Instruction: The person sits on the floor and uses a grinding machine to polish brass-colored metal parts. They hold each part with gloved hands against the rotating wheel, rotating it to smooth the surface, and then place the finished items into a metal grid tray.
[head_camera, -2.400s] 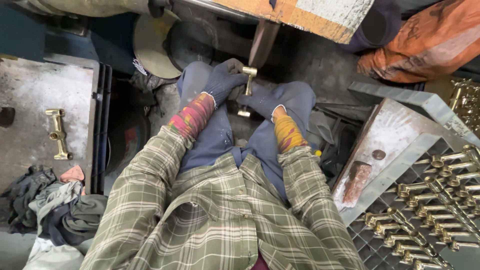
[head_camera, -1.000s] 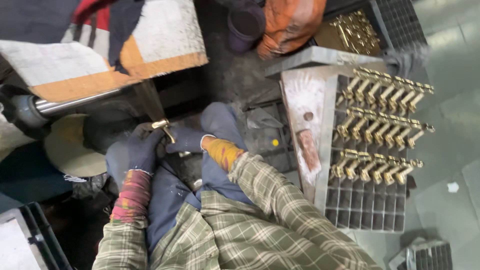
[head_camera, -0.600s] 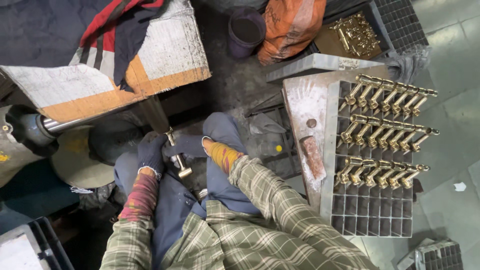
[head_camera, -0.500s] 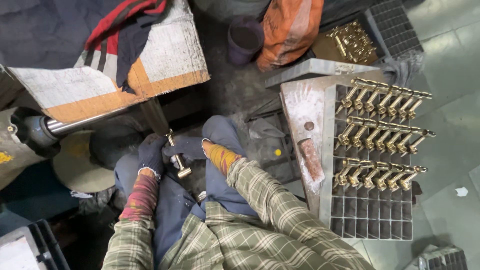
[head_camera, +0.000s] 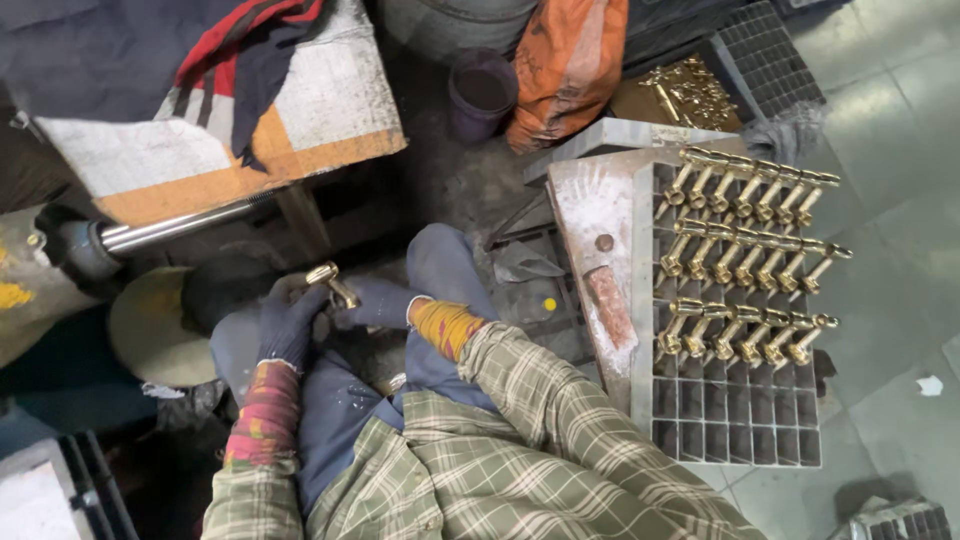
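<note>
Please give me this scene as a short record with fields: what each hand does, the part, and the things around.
left hand: dark glove, holds the brass fitting
right hand: dark glove, also on the fitting
brass fitting: small, gold-coloured, above the lap
grid tray: at the right, three rows of similar brass fittings standing in its cells
metal rod: to the left, beside a worn board

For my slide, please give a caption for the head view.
Gloved left hand and right hand hold a brass fitting beside a grid tray of similar fittings.
</note>
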